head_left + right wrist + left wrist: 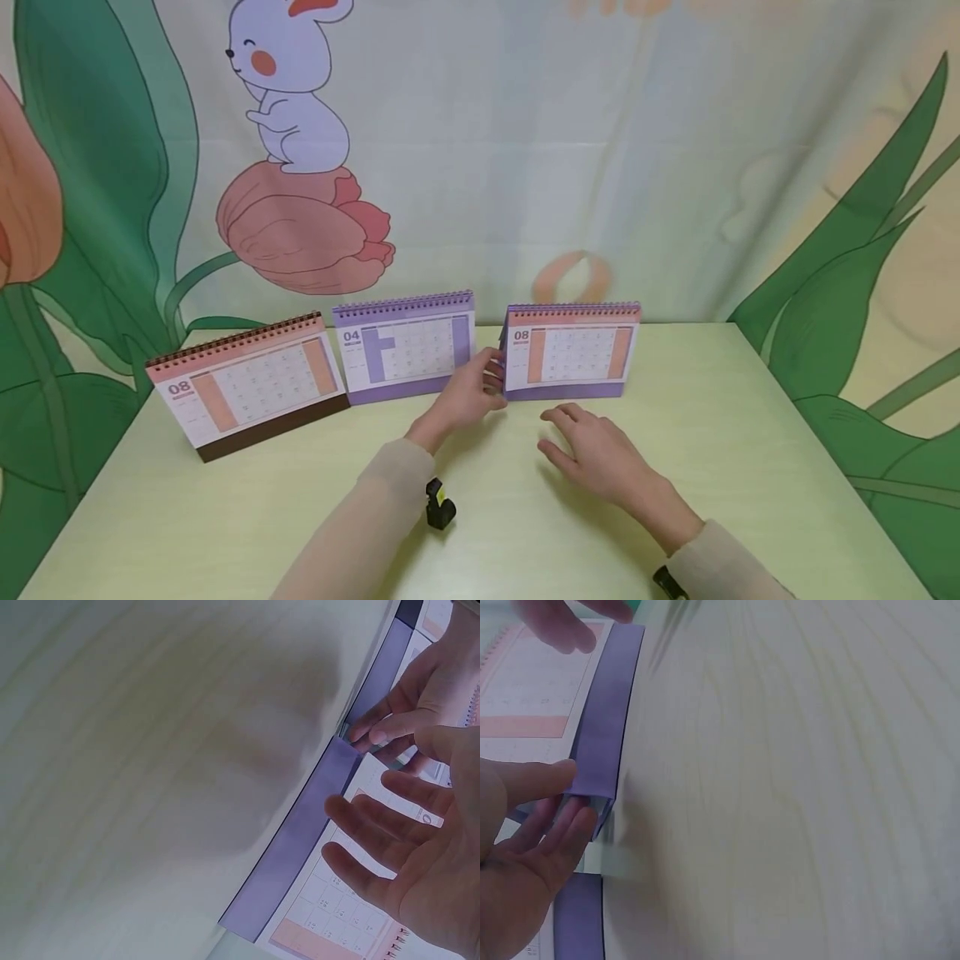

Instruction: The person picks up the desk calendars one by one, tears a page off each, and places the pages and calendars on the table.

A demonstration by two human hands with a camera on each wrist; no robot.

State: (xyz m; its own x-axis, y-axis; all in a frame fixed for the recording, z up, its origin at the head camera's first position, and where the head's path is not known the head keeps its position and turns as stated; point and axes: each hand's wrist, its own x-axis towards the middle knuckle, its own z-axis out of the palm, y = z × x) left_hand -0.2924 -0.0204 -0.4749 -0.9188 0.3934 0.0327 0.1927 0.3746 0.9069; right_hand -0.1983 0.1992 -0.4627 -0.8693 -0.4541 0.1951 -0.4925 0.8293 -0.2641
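Observation:
A purple-based desk calendar [577, 354] showing 08 in orange stands upright at the right of a row of calendars. At its lower left corner is my left hand [468, 392]; the thumb [551, 780] lies at the front of the base and the other fingers reach behind the side edge, pinching it. My right hand [600, 450] hovers in front of the same calendar, fingers loosely bent and apart, with nothing in it. Just left of my left hand stands a purple calendar [420, 346] marked 04, partly hidden by that hand.
A third calendar [262, 387], with a dark brown base and 08 in orange, stands angled at the left, its corner meeting the purple one. All stand on a pale wood-grain table [750, 467]. A printed curtain [525, 167] hangs behind the back edge.

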